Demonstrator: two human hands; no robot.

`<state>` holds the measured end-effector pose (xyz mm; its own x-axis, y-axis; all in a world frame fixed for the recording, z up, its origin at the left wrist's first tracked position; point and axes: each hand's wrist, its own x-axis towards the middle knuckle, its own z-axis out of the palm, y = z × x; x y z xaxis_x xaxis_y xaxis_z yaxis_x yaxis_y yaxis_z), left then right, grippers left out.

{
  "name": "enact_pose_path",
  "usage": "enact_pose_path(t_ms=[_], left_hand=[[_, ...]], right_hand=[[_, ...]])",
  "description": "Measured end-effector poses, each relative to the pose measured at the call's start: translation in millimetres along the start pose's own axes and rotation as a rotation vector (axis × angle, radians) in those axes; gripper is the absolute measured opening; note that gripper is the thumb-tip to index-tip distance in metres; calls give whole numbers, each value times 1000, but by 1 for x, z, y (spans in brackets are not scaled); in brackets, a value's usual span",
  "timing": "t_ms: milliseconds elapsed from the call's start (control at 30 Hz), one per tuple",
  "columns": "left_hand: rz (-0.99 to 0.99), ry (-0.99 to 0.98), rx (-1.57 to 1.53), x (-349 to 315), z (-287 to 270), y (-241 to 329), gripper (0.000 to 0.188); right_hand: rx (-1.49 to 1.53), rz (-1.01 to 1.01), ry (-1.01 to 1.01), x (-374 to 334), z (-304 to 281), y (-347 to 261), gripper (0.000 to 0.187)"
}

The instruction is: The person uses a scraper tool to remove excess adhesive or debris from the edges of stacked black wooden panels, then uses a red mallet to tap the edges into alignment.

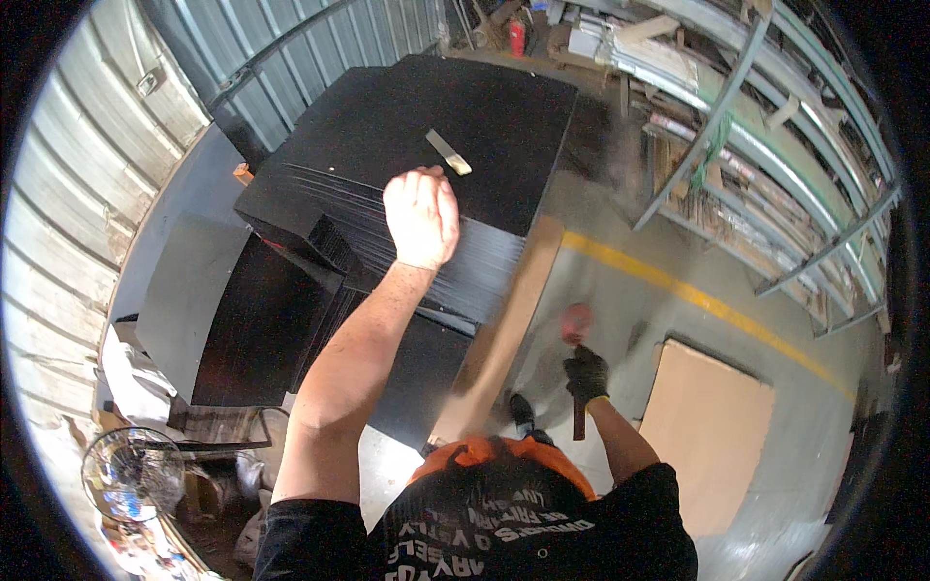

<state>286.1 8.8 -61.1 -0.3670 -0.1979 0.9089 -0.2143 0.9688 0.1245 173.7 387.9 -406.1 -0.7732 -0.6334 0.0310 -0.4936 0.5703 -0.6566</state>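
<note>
My bare left hand (421, 218) is closed at the front edge of a tall stack of black sheets (368, 111). Its fingers curl under, and what they hold, if anything, is hidden. Just beyond the knuckles a flat tool with a grey blade and pale end (449, 153), like a scraper or brush, lies on the top sheet. My right hand (586, 376), in a dark glove, grips the handle of a mallet (576, 324) with a reddish head, slightly blurred. The mallet is held low on my right, over the floor and apart from the stack.
A brown board edge (504, 329) runs along the stack's right side. Flat cardboard (712, 426) lies on the floor to the right, near a yellow line (697, 295). Metal racking (746, 145) with long stock stands far right. A fan (131, 473) is at lower left.
</note>
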Motion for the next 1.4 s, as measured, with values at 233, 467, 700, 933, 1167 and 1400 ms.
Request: enact_pose_path(t_ms=[233,467,700,933,1167,1400], left_hand=[[-4,18,7,-3,-5,3,11],[45,11,66,1,-13,6,11],[-35,0,6,-1,-14,3,14],[-52,-12,-8,1,-14,8,12],[-33,-12,21,1,-18,7,17],[1,-11,28,4,-17,11,18]], right_hand=[[337,89,328,72,-194,-195,50],[-128,-719,510,182,-245,-334,54],[-524,-637,181,277,-214,-426,37],[-597,-779,72,333,-183,-465,39],[-610,-894,-11,355,-151,-480,49],[-668,-905,84,366,-148,-477,47]])
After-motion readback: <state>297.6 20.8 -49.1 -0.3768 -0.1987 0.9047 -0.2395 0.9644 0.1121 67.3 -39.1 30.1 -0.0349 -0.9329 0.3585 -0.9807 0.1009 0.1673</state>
